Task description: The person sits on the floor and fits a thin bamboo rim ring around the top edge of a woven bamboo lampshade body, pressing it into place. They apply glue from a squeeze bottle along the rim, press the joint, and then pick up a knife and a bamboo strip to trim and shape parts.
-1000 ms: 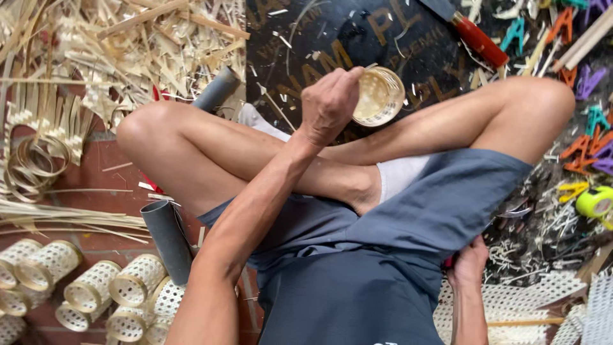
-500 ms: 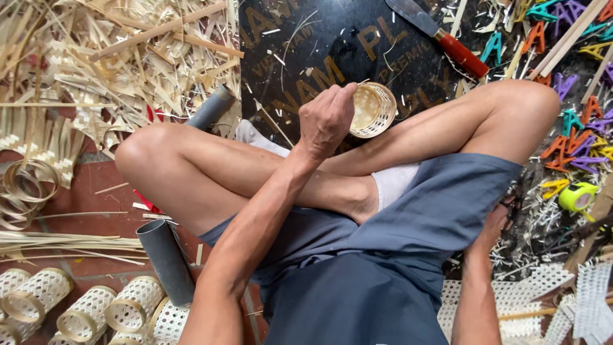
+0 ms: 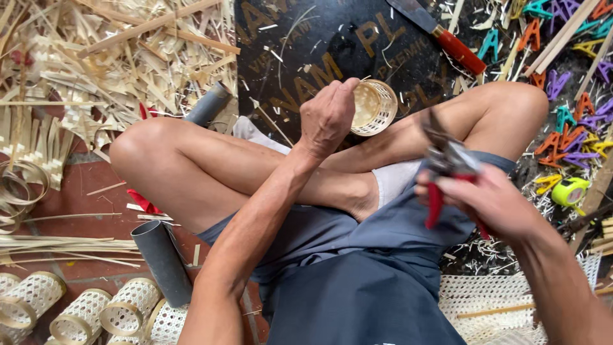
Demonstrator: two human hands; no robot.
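Observation:
I sit cross-legged on the floor. My left hand [image 3: 330, 117] grips a small round woven bamboo basket [image 3: 373, 107] by its rim, held above my knees with its opening toward me. My right hand [image 3: 491, 203] is raised at the right and holds red-handled pruning shears [image 3: 445, 167], their dark blades pointing up toward the basket, a short gap away from it.
A black board [image 3: 306, 51] lies ahead with a red-handled knife [image 3: 445, 36] on it. Bamboo strips [image 3: 96, 57] pile at the left. Two grey tubes [image 3: 161, 260] and several woven cylinders [image 3: 76, 313] lie lower left. Coloured clips [image 3: 568, 121], a yellow tape measure [image 3: 570, 191] and woven mesh [image 3: 485, 303] lie right.
My right hand has come up from beside my hip into view, now holding the red-handled shears near the basket. The left hand keeps the basket in about the same place.

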